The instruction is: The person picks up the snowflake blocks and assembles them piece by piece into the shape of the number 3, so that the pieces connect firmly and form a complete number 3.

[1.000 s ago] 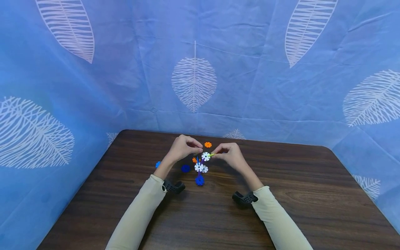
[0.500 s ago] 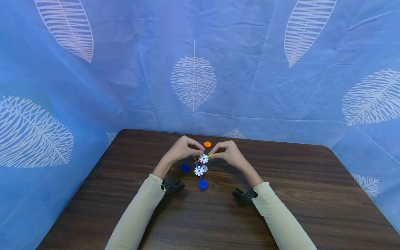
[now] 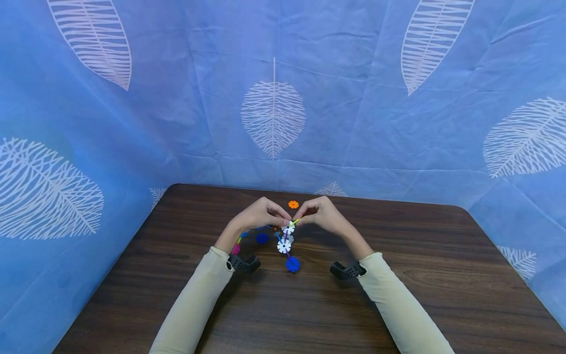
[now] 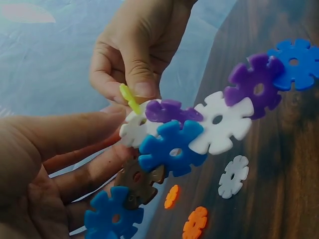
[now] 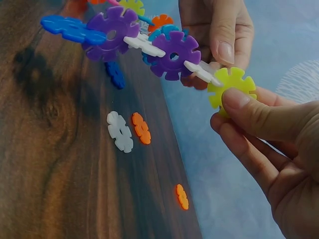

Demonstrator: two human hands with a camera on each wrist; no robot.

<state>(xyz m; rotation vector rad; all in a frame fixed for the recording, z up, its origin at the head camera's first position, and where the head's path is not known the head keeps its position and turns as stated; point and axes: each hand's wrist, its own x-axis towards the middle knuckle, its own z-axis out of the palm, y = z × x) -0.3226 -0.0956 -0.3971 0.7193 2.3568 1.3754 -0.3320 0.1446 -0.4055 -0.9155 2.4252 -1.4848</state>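
Observation:
In the head view my left hand (image 3: 260, 215) and right hand (image 3: 325, 215) almost meet over the far middle of the table. My left thumb and fingers pinch a white notched disc (image 4: 130, 130) at one end of a chain of interlocking flower-shaped discs. The right thumb and finger pinch a yellow-green disc (image 5: 230, 78), whose edge meets that white one; how deep their slots sit is unclear. Purple (image 5: 174, 56), white (image 4: 222, 122) and blue (image 4: 174, 149) discs link on from there. A brown disc (image 4: 139, 180) hangs by my left fingers.
Loose on the dark wooden table (image 3: 398, 275) lie an orange disc (image 3: 294, 204) near the back edge, a dark blue disc (image 3: 262, 238), a white disc (image 5: 119, 132) and another orange disc (image 5: 141, 128). A blue leaf-patterned cloth (image 3: 345, 113) hangs behind the table.
Both hands have drawn closer together, bringing the yellow-green disc up against the white one. The chain's dark blue end has swung nearer and slightly right; a pink part now shows by the left wrist.

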